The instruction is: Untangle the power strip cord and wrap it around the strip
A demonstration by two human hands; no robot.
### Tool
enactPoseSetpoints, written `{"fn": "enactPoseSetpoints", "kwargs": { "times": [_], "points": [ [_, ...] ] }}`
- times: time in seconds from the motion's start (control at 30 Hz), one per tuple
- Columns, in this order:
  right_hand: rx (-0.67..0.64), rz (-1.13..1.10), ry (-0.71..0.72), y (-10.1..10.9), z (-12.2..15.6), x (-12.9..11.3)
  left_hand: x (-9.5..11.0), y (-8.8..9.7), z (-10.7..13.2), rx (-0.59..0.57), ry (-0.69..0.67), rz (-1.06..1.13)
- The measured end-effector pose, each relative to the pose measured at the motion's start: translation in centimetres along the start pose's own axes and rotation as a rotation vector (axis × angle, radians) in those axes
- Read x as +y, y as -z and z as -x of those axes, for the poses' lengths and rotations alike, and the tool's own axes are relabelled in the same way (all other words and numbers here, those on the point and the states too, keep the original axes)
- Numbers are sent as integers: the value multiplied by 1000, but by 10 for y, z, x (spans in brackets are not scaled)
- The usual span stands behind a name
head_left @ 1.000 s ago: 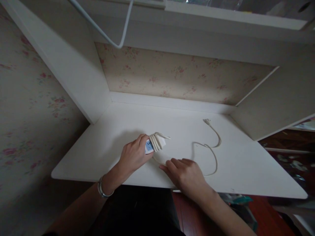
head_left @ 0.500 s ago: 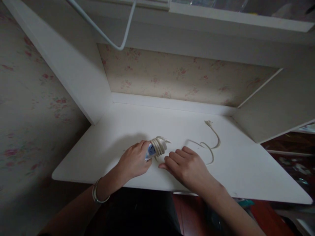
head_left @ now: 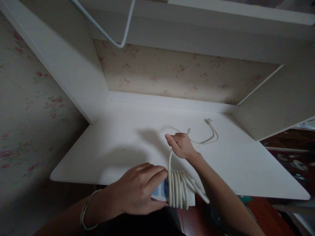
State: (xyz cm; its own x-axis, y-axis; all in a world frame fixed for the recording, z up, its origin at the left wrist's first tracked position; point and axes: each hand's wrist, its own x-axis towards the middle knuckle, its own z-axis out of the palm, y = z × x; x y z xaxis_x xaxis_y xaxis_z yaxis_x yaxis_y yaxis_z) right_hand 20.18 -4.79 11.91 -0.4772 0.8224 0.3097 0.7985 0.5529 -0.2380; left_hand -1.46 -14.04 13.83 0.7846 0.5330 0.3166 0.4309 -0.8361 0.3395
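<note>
A white and blue power strip [head_left: 163,189] is gripped by its left end in my left hand [head_left: 141,190], close to my body over the desk's front edge. Several turns of its off-white cord [head_left: 178,190] wrap around the right half, and a short loop sticks out at the right. My right hand [head_left: 180,144] is closed around the cord above and beyond the strip, pulling a stretch of it upward. From there the loose cord runs over the desk to its plug [head_left: 208,121], which lies toward the back right.
The white desk [head_left: 137,118] has side panels left and right and a floral-papered wall [head_left: 182,72] behind. A white shelf [head_left: 197,32] overhangs the back. A bent white metal rod [head_left: 120,44] hangs at upper left.
My left hand has brought the power strip nearer and to the right. My right hand has moved up and away from me with the cord. The loose cord on the desk has shifted.
</note>
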Motion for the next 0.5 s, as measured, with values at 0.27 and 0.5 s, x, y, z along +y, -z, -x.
{"fn": "enactPoseSetpoints", "kwargs": {
  "times": [0.27,0.5],
  "points": [
    [-219,177,-140,-31,40,8,-18,13,-5,386,418,-87],
    [120,252,175,-28,73,-22,-66,-5,-25,363,747,-315]
  ]
}}
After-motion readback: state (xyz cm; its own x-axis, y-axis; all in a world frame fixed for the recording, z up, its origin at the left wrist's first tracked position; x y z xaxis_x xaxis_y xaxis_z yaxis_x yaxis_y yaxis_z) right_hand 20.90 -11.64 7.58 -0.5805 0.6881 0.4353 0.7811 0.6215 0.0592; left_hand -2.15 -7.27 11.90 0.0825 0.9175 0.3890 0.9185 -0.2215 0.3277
